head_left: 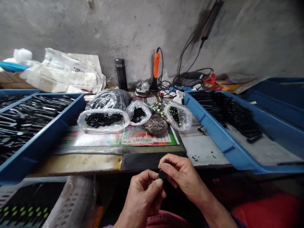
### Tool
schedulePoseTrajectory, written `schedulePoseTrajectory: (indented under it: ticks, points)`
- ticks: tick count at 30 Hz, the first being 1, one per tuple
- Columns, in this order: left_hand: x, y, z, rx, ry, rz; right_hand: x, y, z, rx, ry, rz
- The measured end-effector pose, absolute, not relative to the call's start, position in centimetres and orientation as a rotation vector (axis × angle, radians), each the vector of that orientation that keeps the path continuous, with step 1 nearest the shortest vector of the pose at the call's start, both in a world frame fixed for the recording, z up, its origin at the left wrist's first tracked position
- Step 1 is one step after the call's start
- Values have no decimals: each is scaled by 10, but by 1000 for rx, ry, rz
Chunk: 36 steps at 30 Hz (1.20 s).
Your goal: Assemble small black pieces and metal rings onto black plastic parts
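My left hand [143,196] and my right hand [180,175] meet just below the table's front edge. Both are closed in a pinch on one small black part [162,174] held between thumbs and fingertips. Most of the part is hidden by my fingers. On the table in front stand open plastic bags of black parts [103,119], a smaller bag [138,114], a bag with yellow-green dotted parts [177,115], and a small round dish of metal screws [155,124].
A blue tray [40,142] of black parts stands at the left, another blue tray [220,136] at the right. An orange-handled tool [156,68], a black flask [121,74], cables and paper bags line the wall. A crate of parts [26,209] sits low left.
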<state>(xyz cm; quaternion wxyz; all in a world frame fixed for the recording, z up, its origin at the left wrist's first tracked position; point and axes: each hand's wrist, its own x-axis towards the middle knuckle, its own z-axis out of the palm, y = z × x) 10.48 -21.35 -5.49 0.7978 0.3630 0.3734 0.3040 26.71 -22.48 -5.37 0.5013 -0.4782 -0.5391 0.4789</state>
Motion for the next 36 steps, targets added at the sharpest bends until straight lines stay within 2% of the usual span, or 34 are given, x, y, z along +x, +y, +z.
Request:
schedulePoseTrajectory:
  ticks: [13, 20, 22, 26, 27, 36]
  points:
    - [107, -216, -57, 739, 823, 655, 259, -232, -74, -1148, -1219, 1153]
    - [108, -203, -44, 797, 851, 694, 271, -218, -47, -1188, -1346, 1097]
    - [107, -198, -43, 816, 839, 720, 282, -207, -37, -1232, -1440, 949]
    - [100, -192, -46, 847, 832, 757, 306, -175, -30, -1413, -1770, 178]
    - [99, -191, -47, 845, 833, 761, 311, -167, -31, -1436, -1819, 70]
    - [91, -186, -42, 753, 941, 822, 329, -130, -47, -1642, -2004, -226]
